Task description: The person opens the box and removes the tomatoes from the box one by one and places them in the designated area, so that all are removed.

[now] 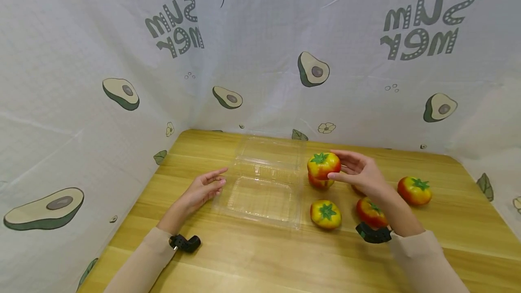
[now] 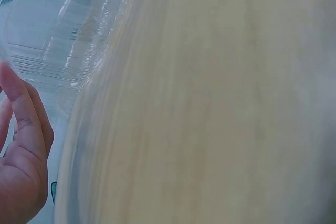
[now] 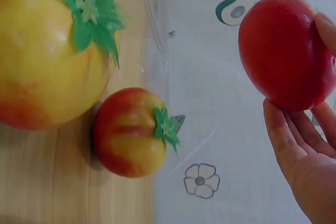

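My right hand holds a yellow-and-red tomato with a green leafy top, thumb on one side and fingers on the other. In the right wrist view its smooth red underside faces the camera. Below the held tomato, another tomato is partly hidden. A clear plastic clamshell box lies with its lid laid back on the table, left of the tomatoes. Beside its left edge is my left hand, holding nothing, its fingers loosely extended. In the left wrist view, its fingertips overlap the box's edge.
One tomato sits near the box's front right corner. Another tomato lies under my right wrist, and a further tomato is farther right. A white avocado-print cloth hangs behind the wooden table.
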